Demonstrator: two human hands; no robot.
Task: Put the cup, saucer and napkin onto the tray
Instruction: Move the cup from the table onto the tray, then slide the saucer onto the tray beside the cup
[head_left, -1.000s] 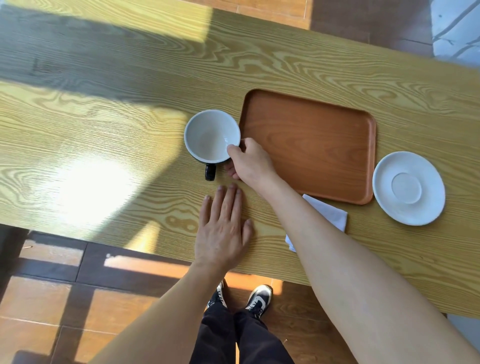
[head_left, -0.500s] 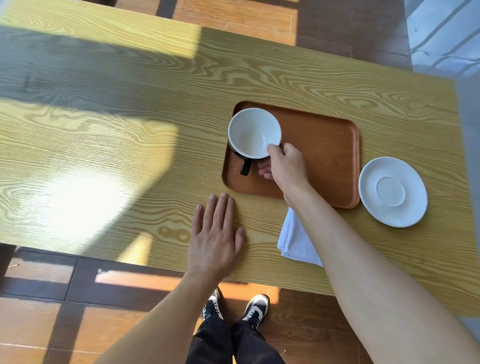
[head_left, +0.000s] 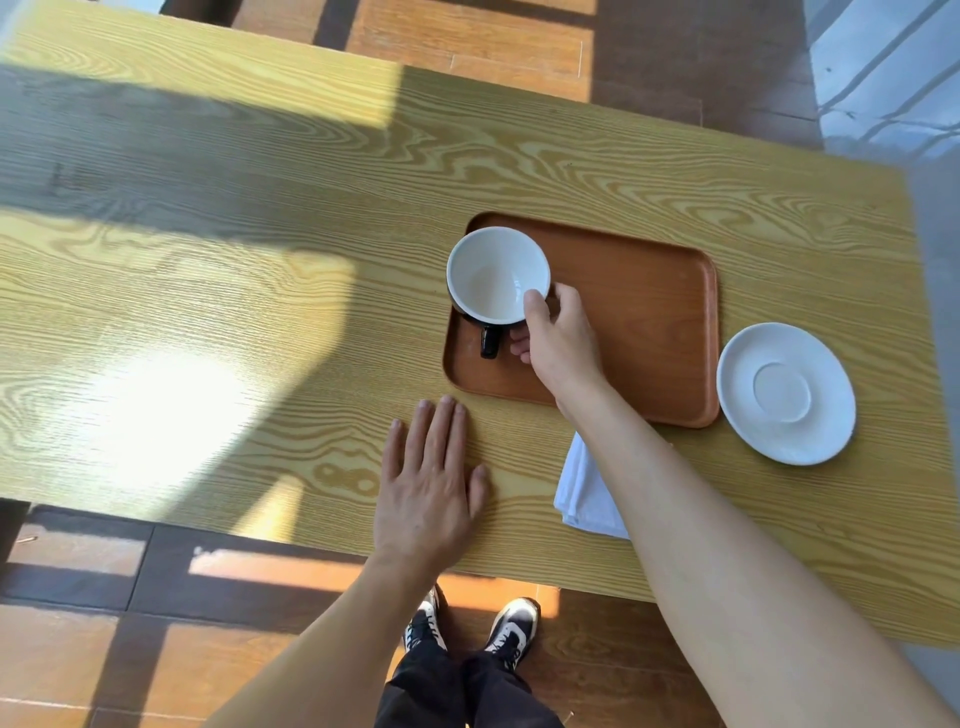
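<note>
One item down, pretty much: the right hand (head_left: 558, 348) has its fingers clamped on the coffee cup (head_left: 497, 275) at the wooden tray (head_left: 649, 312)'s left end, leaving room for the saucer (head_left: 785, 392) and napkin (head_left: 584, 493), both off-tray. Left hand (head_left: 428, 486) lies flat on the table, fingers together, probably bracing.

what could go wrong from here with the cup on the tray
The cup sits at the tray's left end, held only at the rim by the right hand; letting go carelessly might tip it. The napkin lies under the right forearm and may get dragged along. The saucer lies near the table's right edge, so a hasty reach might push it off.
</note>
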